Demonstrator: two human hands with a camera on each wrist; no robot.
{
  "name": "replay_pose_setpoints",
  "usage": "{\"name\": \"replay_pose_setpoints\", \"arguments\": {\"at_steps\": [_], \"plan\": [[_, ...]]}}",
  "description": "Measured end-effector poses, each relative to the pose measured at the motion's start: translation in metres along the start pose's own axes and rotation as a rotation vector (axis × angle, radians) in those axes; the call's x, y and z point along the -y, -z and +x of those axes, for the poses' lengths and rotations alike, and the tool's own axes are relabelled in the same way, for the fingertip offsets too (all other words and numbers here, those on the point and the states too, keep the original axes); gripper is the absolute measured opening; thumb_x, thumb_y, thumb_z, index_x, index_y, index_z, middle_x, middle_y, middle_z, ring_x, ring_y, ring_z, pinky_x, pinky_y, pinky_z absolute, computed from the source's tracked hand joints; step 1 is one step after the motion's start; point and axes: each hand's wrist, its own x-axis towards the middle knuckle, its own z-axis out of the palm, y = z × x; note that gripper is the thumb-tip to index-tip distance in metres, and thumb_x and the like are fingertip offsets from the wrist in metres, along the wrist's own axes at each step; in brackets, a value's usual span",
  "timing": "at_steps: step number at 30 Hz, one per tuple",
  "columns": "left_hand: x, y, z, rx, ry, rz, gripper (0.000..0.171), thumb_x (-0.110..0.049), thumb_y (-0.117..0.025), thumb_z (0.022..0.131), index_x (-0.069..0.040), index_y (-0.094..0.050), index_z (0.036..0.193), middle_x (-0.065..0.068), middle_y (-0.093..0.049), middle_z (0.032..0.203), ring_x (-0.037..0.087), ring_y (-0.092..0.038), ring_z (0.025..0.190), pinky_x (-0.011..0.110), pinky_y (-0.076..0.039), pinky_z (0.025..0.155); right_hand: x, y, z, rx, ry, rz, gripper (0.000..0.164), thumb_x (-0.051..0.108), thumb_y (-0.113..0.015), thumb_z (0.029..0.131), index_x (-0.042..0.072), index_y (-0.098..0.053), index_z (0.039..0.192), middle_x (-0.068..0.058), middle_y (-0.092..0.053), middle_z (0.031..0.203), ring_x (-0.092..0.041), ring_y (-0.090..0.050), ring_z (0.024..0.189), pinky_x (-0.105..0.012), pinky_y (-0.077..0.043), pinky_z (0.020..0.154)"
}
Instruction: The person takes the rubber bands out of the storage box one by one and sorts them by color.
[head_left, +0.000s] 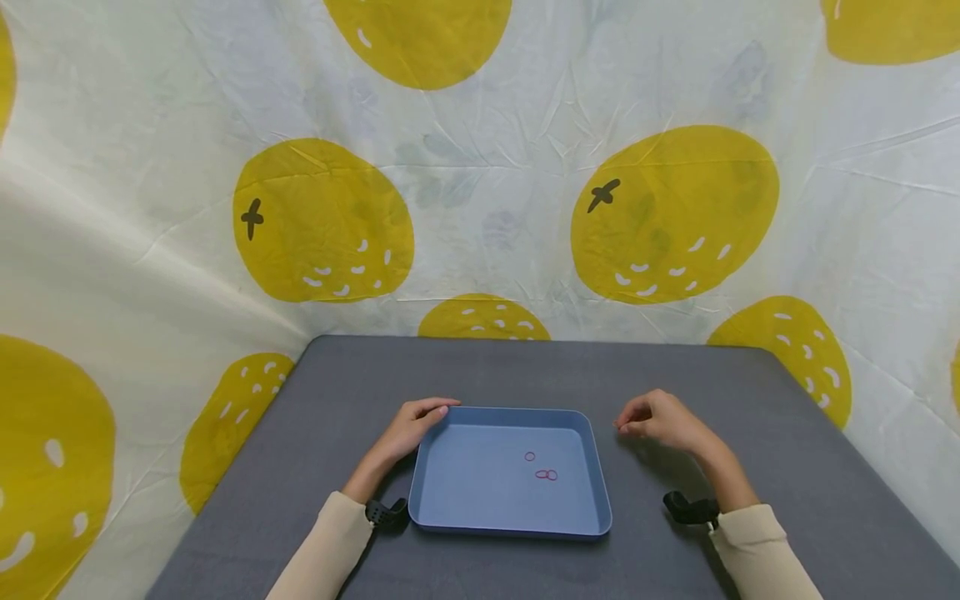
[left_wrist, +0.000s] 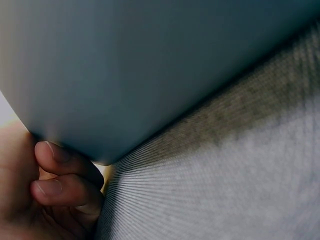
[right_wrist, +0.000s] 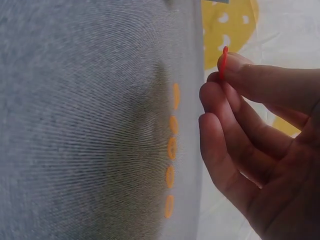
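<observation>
A shallow blue tray (head_left: 487, 500) lies on the grey cloth, with three thin red rings on its floor: one ring (head_left: 529, 457) by itself, and a pair (head_left: 546, 475) touching each other. My left hand (head_left: 415, 425) holds the tray's far left corner, thumb at the rim; the left wrist view shows curled fingers (left_wrist: 62, 172) against the outside of that corner. Right of the tray, my right hand (head_left: 667, 422) is raised above the cloth. Between its thumb and forefinger it pinches a small red ring (right_wrist: 223, 63), seen nearly edge-on in the right wrist view.
A grey cloth (head_left: 360, 367) covers the table. In the right wrist view, several orange ovals (right_wrist: 171, 148) form a row on it; what they are I cannot tell. Behind and at the sides hangs a white curtain (head_left: 495, 225) with yellow fruit prints.
</observation>
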Motion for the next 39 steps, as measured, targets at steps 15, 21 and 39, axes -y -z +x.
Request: {"name": "replay_pose_setpoints", "arguments": {"at_steps": [15, 21, 39], "plan": [[0.0, 0.0, -0.001, -0.01, 0.007, -0.007, 0.032, -0.028, -0.056, 0.108, -0.015, -0.071, 0.134, 0.01, -0.069, 0.137, 0.032, -0.062, 0.132, 0.057, -0.045, 0.112, -0.009, -0.013, 0.003, 0.037, -0.018, -0.022, 0.004, 0.008, -0.08, 0.085, 0.007, -0.076, 0.084, -0.003, -0.075, 0.087, -0.003, -0.055, 0.063, -0.023, -0.047, 0.058], [-0.003, 0.0, -0.002, -0.007, 0.01, 0.004, 0.033, -0.029, -0.056, 0.108, -0.017, -0.071, 0.134, 0.008, -0.069, 0.137, 0.031, -0.062, 0.132, 0.055, -0.045, 0.112, -0.008, -0.016, 0.003, 0.034, -0.007, -0.053, 0.006, 0.005, -0.08, 0.084, 0.008, -0.075, 0.082, -0.001, -0.075, 0.086, -0.003, -0.054, 0.064, -0.023, -0.045, 0.058], [-0.003, -0.001, -0.002, -0.015, 0.003, 0.015, 0.032, -0.028, -0.055, 0.108, -0.015, -0.071, 0.133, 0.01, -0.069, 0.137, 0.032, -0.063, 0.13, 0.055, -0.047, 0.11, -0.009, -0.017, 0.003, 0.007, -0.054, -0.073, 0.007, 0.004, -0.079, 0.083, 0.01, -0.075, 0.081, 0.003, -0.072, 0.076, -0.006, -0.054, 0.063, -0.023, -0.044, 0.058]]}}
